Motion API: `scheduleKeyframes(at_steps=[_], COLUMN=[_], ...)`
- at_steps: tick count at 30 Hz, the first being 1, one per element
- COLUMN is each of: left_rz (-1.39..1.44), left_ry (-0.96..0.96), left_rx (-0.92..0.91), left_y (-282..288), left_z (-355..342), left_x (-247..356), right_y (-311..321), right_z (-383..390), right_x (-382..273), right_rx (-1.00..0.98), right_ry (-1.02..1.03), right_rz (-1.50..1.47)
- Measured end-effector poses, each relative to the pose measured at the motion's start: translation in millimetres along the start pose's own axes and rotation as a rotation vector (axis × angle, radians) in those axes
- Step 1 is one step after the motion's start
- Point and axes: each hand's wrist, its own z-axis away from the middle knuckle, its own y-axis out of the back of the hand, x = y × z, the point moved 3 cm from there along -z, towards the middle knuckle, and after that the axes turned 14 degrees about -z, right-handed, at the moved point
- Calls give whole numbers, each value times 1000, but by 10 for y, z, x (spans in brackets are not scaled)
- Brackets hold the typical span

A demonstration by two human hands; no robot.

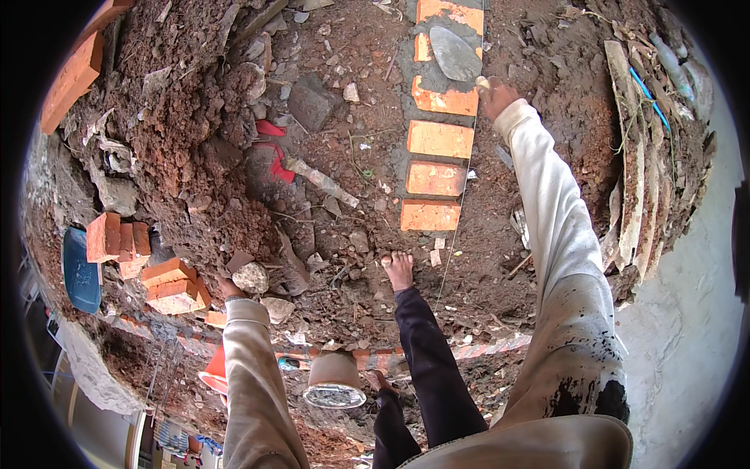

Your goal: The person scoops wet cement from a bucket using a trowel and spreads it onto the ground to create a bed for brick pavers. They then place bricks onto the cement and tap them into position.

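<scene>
My right hand (498, 100) grips a trowel, its metal blade (455, 51) resting over the mortar and bricks at the top of a short row. The row's orange bricks (439, 139) lie spaced apart on a grey mortar strip, beside a taut string (451, 266). My left hand (232, 288) is low at the left, next to a pale rock (251, 278) and a small pile of bricks (173, 293); its fingers are mostly hidden, so I cannot tell whether it holds anything.
Rubble and dirt surround my bare foot (398, 272). A bucket (330, 367) stands below, a blue container (80, 270) and more bricks (66, 86) at left. Broken planks (629, 227) and a blue pipe (652, 98) edge the right, beside a pale wall (680, 336).
</scene>
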Motion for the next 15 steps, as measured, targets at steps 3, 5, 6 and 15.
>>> scheduleKeyframes(at_steps=[3,5,6,15], left_rz=[-15,-30,-44,-45], left_ry=[-3,5,5,-127], left_rx=[-4,7,16,18], left_y=[-48,-33,-23,35], left_z=[13,73,99,98], left_x=[59,78,85,137], right_y=[-56,-98,-155,-451], right_z=[-52,-56,-64,300], right_x=[-158,-289,-270,-35], right_rx=[165,112,82,280], right_ry=[10,-33,-32,-250], right_rz=[-116,-37,15,-320])
